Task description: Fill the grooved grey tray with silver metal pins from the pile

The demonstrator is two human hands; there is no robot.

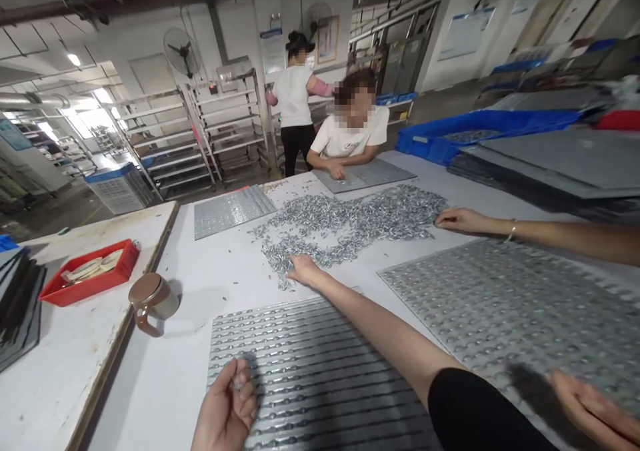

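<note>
Grooved board (320, 379) lies flat on the white surface (200, 274), directly before the wearer. Its grooves run left to right, climbing slightly toward the right; its left edge points away from the wearer. Bottom edge is cut off by the view, so I cannot tell which side is the longer. Shiny bits sit along the rows, plainest at the left; further right the grooves read as dark lines under shadow.

Heap of small metal pieces (385, 214) lies beyond the board, long axis left to right, right end farther off. Single pieces point every which way; their exact shape is too small to make out.

Left hand (227, 404): over the board's left part, fingers curled in around a few pieces; count hidden by the fingers. Right hand (304, 269): at the heap's near left edge, fingertips down among the pieces; cannot tell whether any are pinched. Right forearm covers the board's far right corner.

A co-worker's hand (460, 220) touches the heap's right end; another hand (590, 404) is blurred above a second board (500, 291), which runs out of view at right. Brown-lidded mug (154, 296) stands left, handle toward the wearer.
</note>
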